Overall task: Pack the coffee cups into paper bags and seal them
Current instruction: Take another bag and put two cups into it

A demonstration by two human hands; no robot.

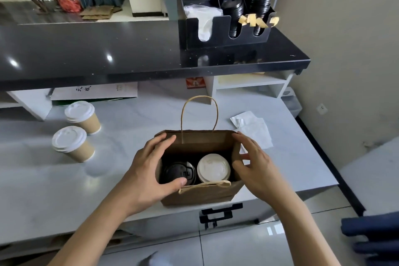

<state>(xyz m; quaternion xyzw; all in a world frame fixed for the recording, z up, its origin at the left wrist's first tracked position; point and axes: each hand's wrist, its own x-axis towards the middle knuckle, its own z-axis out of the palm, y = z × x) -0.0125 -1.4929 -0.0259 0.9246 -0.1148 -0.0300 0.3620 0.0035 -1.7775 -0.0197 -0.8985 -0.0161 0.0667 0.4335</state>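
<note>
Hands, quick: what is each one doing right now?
Left hand: gripping the paper bag's left side.
Right hand: open, fingers on the bag's right side.

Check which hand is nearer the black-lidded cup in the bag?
Left. The left hand grips the bag's left wall, thumb at the rim just above the black-lidded cup. The right hand is at the opposite wall, beside the white-lidded cup.
</note>
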